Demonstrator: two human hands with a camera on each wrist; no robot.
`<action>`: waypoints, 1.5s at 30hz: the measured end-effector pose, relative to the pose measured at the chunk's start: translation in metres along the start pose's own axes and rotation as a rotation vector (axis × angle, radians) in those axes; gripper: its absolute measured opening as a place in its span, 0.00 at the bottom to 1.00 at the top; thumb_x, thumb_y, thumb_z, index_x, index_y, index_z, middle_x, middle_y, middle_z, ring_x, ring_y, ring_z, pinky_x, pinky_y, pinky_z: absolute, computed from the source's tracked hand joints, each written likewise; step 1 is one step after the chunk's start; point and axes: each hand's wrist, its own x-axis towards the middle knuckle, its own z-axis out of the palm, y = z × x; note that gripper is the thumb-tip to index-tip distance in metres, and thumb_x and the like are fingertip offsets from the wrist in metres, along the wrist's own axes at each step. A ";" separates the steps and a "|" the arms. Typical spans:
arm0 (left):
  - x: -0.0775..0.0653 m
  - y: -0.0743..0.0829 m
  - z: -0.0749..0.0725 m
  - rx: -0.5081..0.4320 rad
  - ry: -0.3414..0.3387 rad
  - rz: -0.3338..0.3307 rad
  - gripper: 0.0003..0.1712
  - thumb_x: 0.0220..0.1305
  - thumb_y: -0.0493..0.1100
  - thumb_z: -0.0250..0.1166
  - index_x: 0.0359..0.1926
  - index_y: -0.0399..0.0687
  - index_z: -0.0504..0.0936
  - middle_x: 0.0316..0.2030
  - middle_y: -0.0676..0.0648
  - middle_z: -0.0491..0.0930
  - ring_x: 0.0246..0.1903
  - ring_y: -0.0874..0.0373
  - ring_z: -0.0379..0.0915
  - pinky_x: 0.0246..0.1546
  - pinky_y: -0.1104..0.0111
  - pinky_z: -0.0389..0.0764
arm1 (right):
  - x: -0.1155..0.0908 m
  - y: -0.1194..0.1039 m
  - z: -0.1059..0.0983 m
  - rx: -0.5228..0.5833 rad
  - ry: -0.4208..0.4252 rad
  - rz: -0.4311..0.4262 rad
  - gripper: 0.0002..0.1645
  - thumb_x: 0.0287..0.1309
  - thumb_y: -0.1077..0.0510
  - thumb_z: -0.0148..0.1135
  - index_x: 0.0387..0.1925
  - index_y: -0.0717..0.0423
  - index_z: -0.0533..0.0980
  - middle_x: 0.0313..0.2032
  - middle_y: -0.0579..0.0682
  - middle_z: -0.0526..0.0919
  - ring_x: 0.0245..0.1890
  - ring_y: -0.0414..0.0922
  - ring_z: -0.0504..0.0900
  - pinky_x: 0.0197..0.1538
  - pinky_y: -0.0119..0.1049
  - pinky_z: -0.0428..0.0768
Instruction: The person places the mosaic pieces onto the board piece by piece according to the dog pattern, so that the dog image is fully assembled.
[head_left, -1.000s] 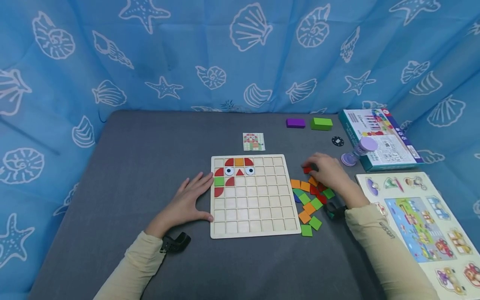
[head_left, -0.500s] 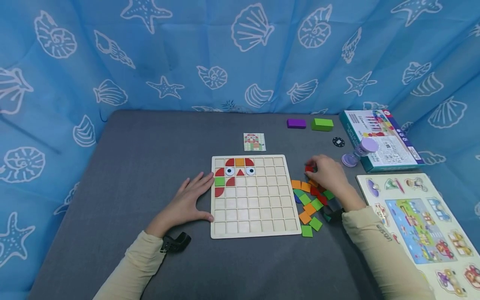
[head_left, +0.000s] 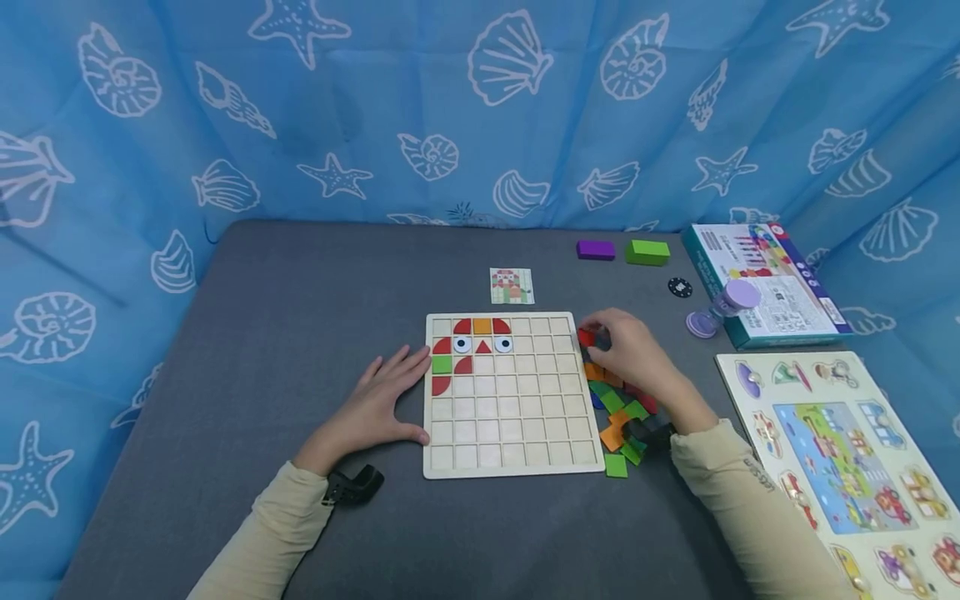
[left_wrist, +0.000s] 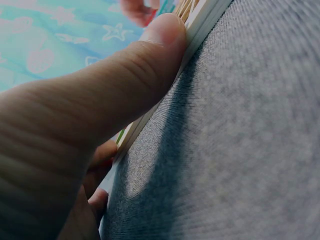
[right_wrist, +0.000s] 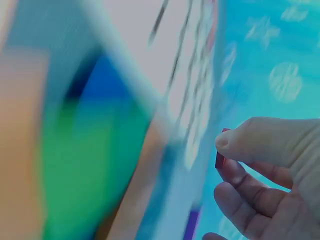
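Note:
A pale wooden grid board (head_left: 513,433) lies mid-table. Red quarter-round tiles, an orange tile (head_left: 482,326), a green tile (head_left: 442,364), a red triangle and two eye discs fill some squares at its upper left. My left hand (head_left: 375,406) lies along the board's left edge, fingers spread, thumb and fingertips against the side; the left wrist view shows the thumb (left_wrist: 150,62) on that edge. Just beyond the board's right edge, my right hand (head_left: 632,350) pinches a red tile (right_wrist: 220,156) between thumb and fingers. Its exact shape is partly covered by the fingertips.
Loose orange, green, red and blue tiles (head_left: 617,466) lie right of the board, partly under my right wrist. Behind stand a picture card (head_left: 512,286), a purple block (head_left: 596,250) and a green block (head_left: 647,252). At right are a box (head_left: 772,292), an hourglass-shaped timer (head_left: 723,308) and a picture puzzle (head_left: 742,417).
My right hand has moved left from over the loose tiles to the board's right edge, carrying the red tile. My left hand keeps its place at the board.

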 end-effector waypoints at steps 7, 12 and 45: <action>-0.001 0.000 0.001 -0.002 0.013 0.003 0.63 0.33 0.71 0.65 0.68 0.53 0.49 0.68 0.54 0.45 0.68 0.53 0.34 0.61 0.48 0.36 | 0.007 -0.074 0.035 -0.023 -0.016 -0.320 0.16 0.43 0.63 0.65 0.39 0.54 0.78 0.37 0.46 0.79 0.37 0.43 0.75 0.40 0.37 0.73; 0.000 0.000 0.002 0.001 0.022 0.013 0.63 0.33 0.71 0.65 0.68 0.52 0.50 0.68 0.54 0.46 0.68 0.53 0.34 0.61 0.48 0.36 | 0.011 -0.106 0.060 -0.086 -0.039 -0.467 0.13 0.45 0.62 0.63 0.38 0.50 0.80 0.32 0.42 0.79 0.31 0.38 0.73 0.34 0.33 0.71; 0.000 0.000 0.002 0.000 0.013 0.005 0.64 0.32 0.71 0.66 0.68 0.52 0.49 0.68 0.54 0.46 0.68 0.53 0.34 0.61 0.49 0.35 | 0.009 -0.063 0.028 0.058 -0.050 -0.308 0.16 0.47 0.61 0.65 0.41 0.55 0.79 0.40 0.48 0.78 0.39 0.44 0.75 0.43 0.40 0.73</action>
